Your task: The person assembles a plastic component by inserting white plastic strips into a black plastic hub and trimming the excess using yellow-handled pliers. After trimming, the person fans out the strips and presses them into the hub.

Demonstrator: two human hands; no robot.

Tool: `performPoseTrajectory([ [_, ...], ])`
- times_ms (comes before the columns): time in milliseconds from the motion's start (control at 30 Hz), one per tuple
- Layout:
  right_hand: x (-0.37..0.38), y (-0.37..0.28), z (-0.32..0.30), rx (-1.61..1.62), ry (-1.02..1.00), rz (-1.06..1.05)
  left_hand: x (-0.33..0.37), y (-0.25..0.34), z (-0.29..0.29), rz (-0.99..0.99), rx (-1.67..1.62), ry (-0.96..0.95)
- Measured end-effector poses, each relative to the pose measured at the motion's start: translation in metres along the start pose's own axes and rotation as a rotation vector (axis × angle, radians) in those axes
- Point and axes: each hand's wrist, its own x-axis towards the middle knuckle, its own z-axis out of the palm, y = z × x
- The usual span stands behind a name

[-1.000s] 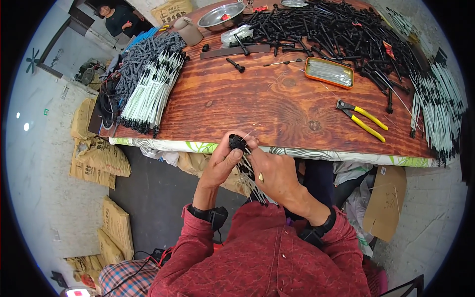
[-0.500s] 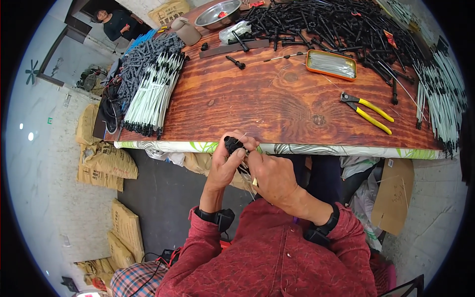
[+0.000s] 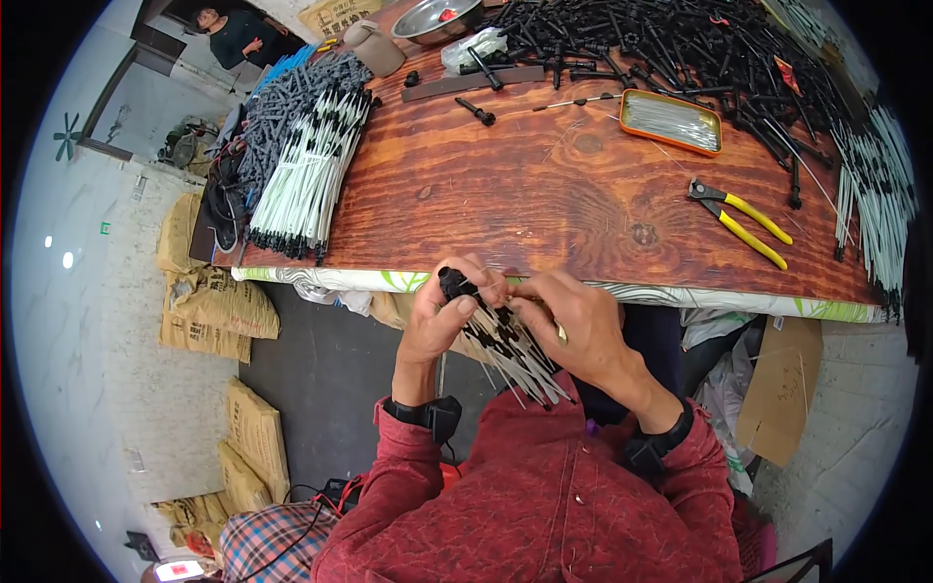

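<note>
My left hand (image 3: 434, 325) is wrapped round the upper end of a bundle of thin white rods with black ends and black middle fittings (image 3: 518, 361), just off the table's front edge. The rods fan down toward my red shirt. Beside the bundle's top, my right hand (image 3: 593, 335) is closed, its thumb and forefinger pinched close to the left fingers. What the pinch holds is too small to make out. A small cream-coloured piece (image 3: 562, 333) sticks out from under the right fingers.
On the wooden table (image 3: 466, 209) lie yellow-handled pincers (image 3: 743, 222), an orange-rimmed tin of thin wires (image 3: 671, 124), a heap of black plastic parts (image 3: 641, 49) and another white-rod bundle (image 3: 306, 185). Paper sacks (image 3: 219, 311) stand at the left. Across the room is a person (image 3: 238, 41).
My right hand has moved away from the bundle's side and turned, uncovering the white rods. The left hand keeps its hold. The whole view has shifted slightly.
</note>
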Motion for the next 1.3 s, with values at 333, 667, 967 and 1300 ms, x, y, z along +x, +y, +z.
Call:
performPoseTrajectory([
  [333,-0.004,0.015,0.009,0.124,-0.166,-0.005,-0.001,0.001,0.011,-0.01,0.063,-0.034],
  [667,-0.007,0.021,0.018,0.257,-0.155,0.034,-0.002,0.001,0.007,0.003,-0.009,-0.105],
  [967,-0.006,0.022,0.019,0.3,-0.125,0.034,-0.005,0.003,0.007,-0.066,0.043,-0.056],
  [1300,-0.007,0.021,0.022,0.339,-0.102,0.088,-0.001,0.008,0.009,-0.098,0.148,-0.068],
])
